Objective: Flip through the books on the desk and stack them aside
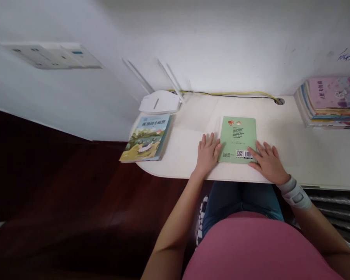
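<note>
A green book (238, 134) lies flat on the white desk (189, 155) in front of me, its barcode and printed text facing up. My left hand (207, 153) rests at the book's left edge, palm down, with its fingers apart and the thumb side against the cover. At the lower right corner, my right hand (268, 161) lies with fingers spread, thumb and index finger touching the book near the barcode. A grey band circles my right wrist. Neither hand grips anything.
Picture books (147, 138) sit at the desk's rounded left end, slightly over its edge. Behind them stands a white router (160, 102) with antennas. Yellow and black cables run along the wall to a desk hole (279, 101). Another stack of books (335, 101) is at the far right.
</note>
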`<state>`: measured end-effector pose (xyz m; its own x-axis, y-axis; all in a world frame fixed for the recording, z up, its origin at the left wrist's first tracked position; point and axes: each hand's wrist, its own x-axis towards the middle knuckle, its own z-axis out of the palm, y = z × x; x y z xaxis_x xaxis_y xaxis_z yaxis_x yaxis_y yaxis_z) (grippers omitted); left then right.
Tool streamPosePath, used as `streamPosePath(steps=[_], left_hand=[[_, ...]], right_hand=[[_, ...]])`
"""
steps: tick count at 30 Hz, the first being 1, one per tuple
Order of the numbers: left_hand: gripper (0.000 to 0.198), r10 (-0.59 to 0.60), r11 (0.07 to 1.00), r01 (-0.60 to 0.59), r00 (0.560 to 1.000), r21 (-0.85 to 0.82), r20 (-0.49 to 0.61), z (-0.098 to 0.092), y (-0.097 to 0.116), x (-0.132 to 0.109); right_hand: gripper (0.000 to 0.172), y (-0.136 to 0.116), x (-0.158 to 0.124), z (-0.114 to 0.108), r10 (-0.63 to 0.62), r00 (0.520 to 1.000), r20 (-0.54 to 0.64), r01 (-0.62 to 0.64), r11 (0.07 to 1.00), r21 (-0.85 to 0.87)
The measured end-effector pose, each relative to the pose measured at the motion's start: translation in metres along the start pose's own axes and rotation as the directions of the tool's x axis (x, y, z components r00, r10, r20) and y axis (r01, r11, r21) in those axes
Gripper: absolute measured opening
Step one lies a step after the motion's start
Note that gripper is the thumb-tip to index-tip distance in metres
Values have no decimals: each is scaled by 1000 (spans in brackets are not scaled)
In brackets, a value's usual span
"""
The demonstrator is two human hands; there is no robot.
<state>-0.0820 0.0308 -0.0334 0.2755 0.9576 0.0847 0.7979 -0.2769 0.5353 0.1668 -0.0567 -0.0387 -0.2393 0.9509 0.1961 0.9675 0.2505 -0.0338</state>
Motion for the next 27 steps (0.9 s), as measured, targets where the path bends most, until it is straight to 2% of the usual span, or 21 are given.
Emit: streamPosePath(steps=[8,12,15,18,21,23,25,27], left_hand=[[48,29,998,-31,998,-48,-50,-4,4,-7],[57,185,982,-188,970,-6,-161,-14,27,-17],[72,337,934,-350,929,-69,-151,-14,58,-17],[72,478,867,-484,875,-116,-83,-1,90,-11],[65,582,813,-582,813,-21,8,20,116,-6],[61,619,781,-622,783,63,63,34,128,-5],[56,616,771,-623,782,131,91,46,136,-6],[52,575,793,-582,812,179,94,55,142,-7]], right_hand=[[54,-2,1,1,5,1000,-4,-5,1000,4],[57,-4,1,2,33,999,-13,-32,998,60],[58,5,0,1,65,997,-45,-56,983,172],[55,24,-7,-1,174,976,-133,-139,962,235],[53,42,-17,2,294,942,-165,-263,947,185],[53,48,-24,6,322,935,-145,-301,941,153],[52,50,-27,10,331,936,-123,-314,939,139],[51,49,-27,12,337,936,-99,-323,937,134]])
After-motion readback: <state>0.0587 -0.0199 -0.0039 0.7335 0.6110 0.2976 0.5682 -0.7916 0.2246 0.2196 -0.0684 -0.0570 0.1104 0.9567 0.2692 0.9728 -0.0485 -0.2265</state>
